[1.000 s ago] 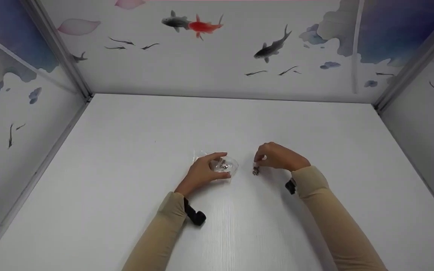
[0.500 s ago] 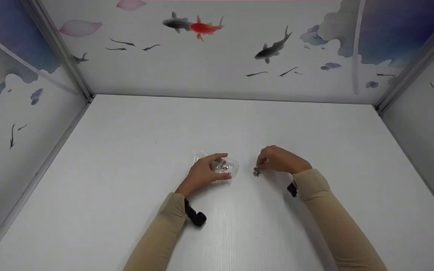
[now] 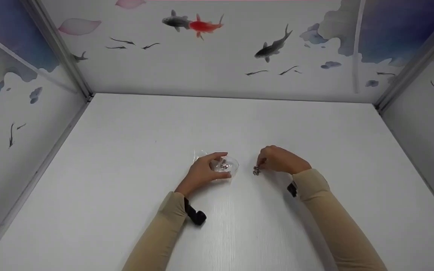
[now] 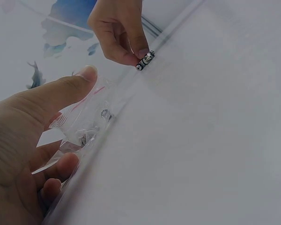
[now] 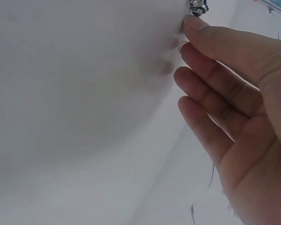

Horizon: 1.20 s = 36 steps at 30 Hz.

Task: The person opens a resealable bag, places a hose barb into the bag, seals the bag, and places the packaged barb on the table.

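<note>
My left hand (image 3: 201, 172) curves its thumb and fingers around a clear plastic bag (image 3: 233, 164) on the white table. Small shiny metal pieces (image 4: 105, 113) lie inside the bag, and a red line runs along it in the left wrist view. To the right, my right hand (image 3: 280, 159) pinches with thumb and index fingertip at a small cluster of shiny metal pieces (image 3: 256, 171) low over the table. Their exact kind is too small to tell. In the right wrist view the cluster (image 5: 197, 7) shows at the thumb tip, cut by the top edge; the other fingers bend loosely.
White panels with painted fish (image 3: 205, 26) enclose the table (image 3: 126, 150) at the back and both sides. Each wrist carries a black strapped device, such as the left one (image 3: 196, 216). A gap of bare table lies between the bag and the metal cluster.
My right hand has dropped slightly and shifted a little right, its fingertips now lower at the metal cluster. The left hand and the bag have stayed in place.
</note>
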Motion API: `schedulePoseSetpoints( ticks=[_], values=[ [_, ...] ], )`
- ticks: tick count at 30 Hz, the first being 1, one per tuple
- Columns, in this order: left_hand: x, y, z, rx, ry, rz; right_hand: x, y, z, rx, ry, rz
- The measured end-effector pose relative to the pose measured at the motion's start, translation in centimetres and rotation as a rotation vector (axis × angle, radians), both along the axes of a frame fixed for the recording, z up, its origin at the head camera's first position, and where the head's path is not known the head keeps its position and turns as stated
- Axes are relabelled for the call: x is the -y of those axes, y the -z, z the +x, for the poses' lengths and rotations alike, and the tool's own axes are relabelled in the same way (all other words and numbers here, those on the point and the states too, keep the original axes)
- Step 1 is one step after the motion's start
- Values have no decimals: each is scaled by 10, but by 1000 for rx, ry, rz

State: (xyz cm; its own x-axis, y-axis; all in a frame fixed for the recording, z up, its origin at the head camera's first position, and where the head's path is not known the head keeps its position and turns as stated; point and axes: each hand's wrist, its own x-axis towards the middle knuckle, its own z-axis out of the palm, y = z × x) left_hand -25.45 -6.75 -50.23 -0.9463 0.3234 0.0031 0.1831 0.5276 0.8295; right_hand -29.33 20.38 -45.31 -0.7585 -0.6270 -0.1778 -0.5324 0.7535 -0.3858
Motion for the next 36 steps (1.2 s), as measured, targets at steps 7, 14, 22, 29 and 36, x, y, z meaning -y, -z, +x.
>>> schedulePoseSetpoints(
  ticks=[7, 14, 22, 29, 36],
  values=[
    [1, 0, 1, 10, 5, 14, 1, -2, 1, 8, 0, 21],
    [1, 1, 1, -10, 1, 12, 3, -4, 1, 32, 24, 25],
    [0, 3, 0, -16, 1, 4, 6, -9, 2, 5, 18, 22],
    [1, 2, -1, -14, 10, 3, 10, -13, 2, -15, 2, 1],
    [1, 2, 0, -7, 9, 16, 16, -19, 1, -9, 3, 1]
  ],
)
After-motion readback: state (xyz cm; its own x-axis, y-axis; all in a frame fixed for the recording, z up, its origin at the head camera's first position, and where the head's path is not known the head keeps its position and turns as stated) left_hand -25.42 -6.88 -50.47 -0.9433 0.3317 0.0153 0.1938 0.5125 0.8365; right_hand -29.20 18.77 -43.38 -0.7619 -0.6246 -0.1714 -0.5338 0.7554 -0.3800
